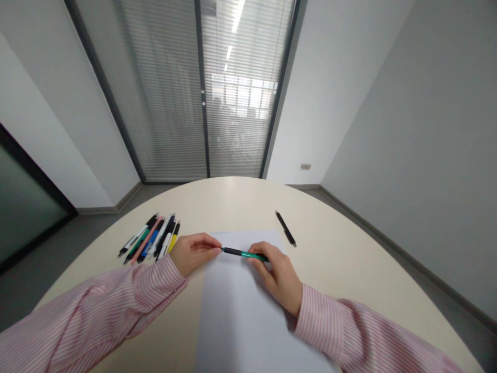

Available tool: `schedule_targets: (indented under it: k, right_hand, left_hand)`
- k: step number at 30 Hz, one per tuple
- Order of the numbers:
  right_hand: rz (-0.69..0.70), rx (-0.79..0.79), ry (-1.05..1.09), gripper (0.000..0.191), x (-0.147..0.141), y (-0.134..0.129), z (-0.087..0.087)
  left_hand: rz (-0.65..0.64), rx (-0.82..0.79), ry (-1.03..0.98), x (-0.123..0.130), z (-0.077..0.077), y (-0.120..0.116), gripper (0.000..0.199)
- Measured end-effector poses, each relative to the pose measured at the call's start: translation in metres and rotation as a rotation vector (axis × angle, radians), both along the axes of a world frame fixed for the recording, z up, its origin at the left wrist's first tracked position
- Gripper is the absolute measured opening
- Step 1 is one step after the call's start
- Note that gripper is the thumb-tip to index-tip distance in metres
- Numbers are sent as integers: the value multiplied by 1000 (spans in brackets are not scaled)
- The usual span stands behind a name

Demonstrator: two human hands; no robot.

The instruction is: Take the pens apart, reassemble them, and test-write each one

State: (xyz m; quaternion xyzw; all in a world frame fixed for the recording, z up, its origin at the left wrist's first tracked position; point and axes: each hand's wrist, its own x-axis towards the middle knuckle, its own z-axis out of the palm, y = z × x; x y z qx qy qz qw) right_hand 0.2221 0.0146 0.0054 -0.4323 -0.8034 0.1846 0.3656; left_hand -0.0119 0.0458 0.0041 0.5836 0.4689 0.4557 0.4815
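At a cream rounded table (341, 280), a black-and-green pen (243, 253) sits level over a paper sheet (240, 321), pinched at its black end by the closed fingers of the left hand (193, 253) and at its green end by those of the right hand (277, 274). A row of pens (149, 239) lies at ten o'clock, a lone black pen (286, 228) at one o'clock.

Green-and-black pen (240, 253): both ends hidden by the left hand (194, 253) and right hand (277, 274). Loose pens (149, 238) on counter (349, 269): barrels overlap, lower ones partly covered; any print too small to read. Paper sheet (240, 316) and pink striped sleeves (97, 316) cut off by picture's bottom edge. Room behind slatted blinds (240, 103) blurred; shapes there cannot be told.
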Motion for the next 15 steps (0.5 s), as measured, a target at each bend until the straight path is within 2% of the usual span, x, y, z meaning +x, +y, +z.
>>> schedule_targets:
  k: [7,10,12,15]
  right_hand:
    - [-3,-7,-80,25,-3,1,2]
    - [14,-46,-31,9,-5,-1,3]
    - [30,-58,-1,11,-5,-3,4]
    - [55,-57,11,4,-2,-5,5]
  left_hand:
    - [8,49,2,3,0,-4,16]
    - [-1,63,5,5,2,-7,14]
    - [-2,71,2,6,3,-10,13]
    - [25,94,-10,9,1,-14,10]
